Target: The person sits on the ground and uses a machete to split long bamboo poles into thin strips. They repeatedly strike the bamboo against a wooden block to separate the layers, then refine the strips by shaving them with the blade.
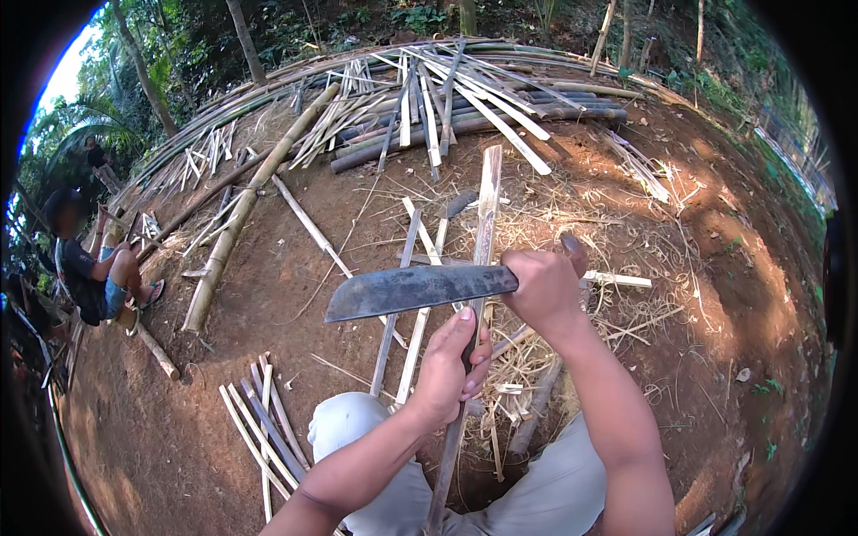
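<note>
My right hand (545,284) is closed round the handle of a machete (420,292), whose dark, worn blade points left and lies across a long bamboo strip (483,234). Just below the blade, my left hand (451,368) grips that strip, thumb on its upper face. From between my knees the strip runs up and away from me, its far end pale and its lower part darker. Whether the cutting edge bites into the strip I cannot tell. Curly bamboo shavings (639,329) cover the ground beside my right forearm.
Split strips (268,429) lie by my left knee. Farther off rest a thick bamboo pole (246,210) and a pile of dark poles (384,147) topped with pale strips (500,112). A person (94,263) sits at the left; another (100,161) is behind. Trees edge the dirt slope.
</note>
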`<state>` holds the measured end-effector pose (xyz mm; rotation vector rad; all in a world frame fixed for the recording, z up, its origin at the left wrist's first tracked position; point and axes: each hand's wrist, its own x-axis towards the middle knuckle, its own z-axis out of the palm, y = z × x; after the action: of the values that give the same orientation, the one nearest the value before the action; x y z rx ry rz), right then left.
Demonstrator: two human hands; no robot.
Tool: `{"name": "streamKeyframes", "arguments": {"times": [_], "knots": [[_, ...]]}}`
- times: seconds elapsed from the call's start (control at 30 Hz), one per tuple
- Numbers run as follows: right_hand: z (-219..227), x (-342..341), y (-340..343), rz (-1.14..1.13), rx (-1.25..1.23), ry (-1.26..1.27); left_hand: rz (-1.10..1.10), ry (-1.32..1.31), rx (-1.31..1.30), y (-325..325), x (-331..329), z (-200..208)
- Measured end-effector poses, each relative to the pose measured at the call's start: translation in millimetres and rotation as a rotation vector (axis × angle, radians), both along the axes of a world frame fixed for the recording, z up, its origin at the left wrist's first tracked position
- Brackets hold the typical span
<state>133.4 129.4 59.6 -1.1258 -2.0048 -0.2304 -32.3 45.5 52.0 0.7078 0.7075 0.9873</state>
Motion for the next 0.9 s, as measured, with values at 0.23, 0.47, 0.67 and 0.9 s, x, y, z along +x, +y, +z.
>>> {"name": "streamKeyframes", "arguments": {"times": [0.23,0.47,0.67,0.9], "knots": [[28.7,17.7,27.3,-0.265,-0.323,0.205,-0.038,0.024,0.018,-7.6,8.5,-1.1],[23.4,26.8,48.7,-0.181,-0.217,0.172,0.052,0.136,0.064,-5.8,14.2,-7.0],[14.4,-8.7,25.2,0.020,-0.062,-0.186,0.189,0.244,0.135,0.9,-5.8,-22.5],[33.2,-15.9,57.2,-0.054,0.019,-0.215,0.294,0.312,0.227,4.7,-8.1,-27.4]]}}
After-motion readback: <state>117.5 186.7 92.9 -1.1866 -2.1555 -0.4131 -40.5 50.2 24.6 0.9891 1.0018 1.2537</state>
